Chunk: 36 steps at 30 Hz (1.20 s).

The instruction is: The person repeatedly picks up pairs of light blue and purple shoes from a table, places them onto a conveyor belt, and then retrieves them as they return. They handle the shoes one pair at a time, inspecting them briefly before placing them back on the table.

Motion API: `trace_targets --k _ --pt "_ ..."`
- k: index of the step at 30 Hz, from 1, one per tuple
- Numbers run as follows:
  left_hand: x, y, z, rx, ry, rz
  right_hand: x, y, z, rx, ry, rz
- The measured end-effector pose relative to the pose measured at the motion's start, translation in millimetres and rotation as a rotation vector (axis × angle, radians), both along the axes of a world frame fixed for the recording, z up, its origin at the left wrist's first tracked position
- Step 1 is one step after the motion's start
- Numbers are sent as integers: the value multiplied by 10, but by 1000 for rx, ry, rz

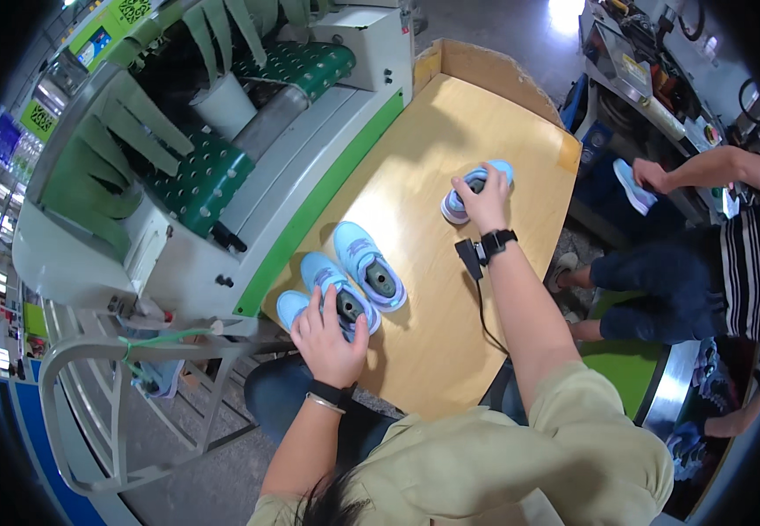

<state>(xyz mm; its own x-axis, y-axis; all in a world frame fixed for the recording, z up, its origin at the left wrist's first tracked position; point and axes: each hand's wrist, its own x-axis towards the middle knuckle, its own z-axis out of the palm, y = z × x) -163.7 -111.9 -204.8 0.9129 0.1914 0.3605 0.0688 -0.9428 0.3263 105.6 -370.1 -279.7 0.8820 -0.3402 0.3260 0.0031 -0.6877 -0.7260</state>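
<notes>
On the wooden tabletop [432, 307] several light-blue shoes are set out. My left hand [330, 337] is closed over the heel opening of a blue shoe [320, 270] at the table's near left, its thumb and fingers around the collar. Right beside that one, a second blue shoe [358, 248] stands with its dark insole showing. Partly covered by my left hand, another blue shoe [290, 307] lies at the left edge. Farther off to the right, my right hand [484, 203] grips a blue shoe [503, 169] by its opening; its sole touches or nearly touches the table.
Left of the table stands a machine with green perforated conveyor belts [310, 66] and hanging strips [147, 131]. A cardboard edge [494, 74] rises at the far end. At right, a co-worker in a striped shirt [748, 272] holds a blue shoe [632, 186]. A metal rail frame [60, 421] stands near left.
</notes>
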Motion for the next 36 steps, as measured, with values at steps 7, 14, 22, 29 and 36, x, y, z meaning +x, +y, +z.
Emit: trace_targets --k 7,14,22,29,36 --pt "6 -23 17 12 2 0 -827 638 183 246 113 1019" --pt "-38 -3 8 29 20 7 -899 654 494 67 155 922" --pt "9 -32 51 11 32 -1 783 488 451 -182 31 596" --pt "25 -33 62 11 19 9 1913 672 579 -387 361 391" --pt "26 -19 71 19 15 18 1616 554 153 -272 252 414"
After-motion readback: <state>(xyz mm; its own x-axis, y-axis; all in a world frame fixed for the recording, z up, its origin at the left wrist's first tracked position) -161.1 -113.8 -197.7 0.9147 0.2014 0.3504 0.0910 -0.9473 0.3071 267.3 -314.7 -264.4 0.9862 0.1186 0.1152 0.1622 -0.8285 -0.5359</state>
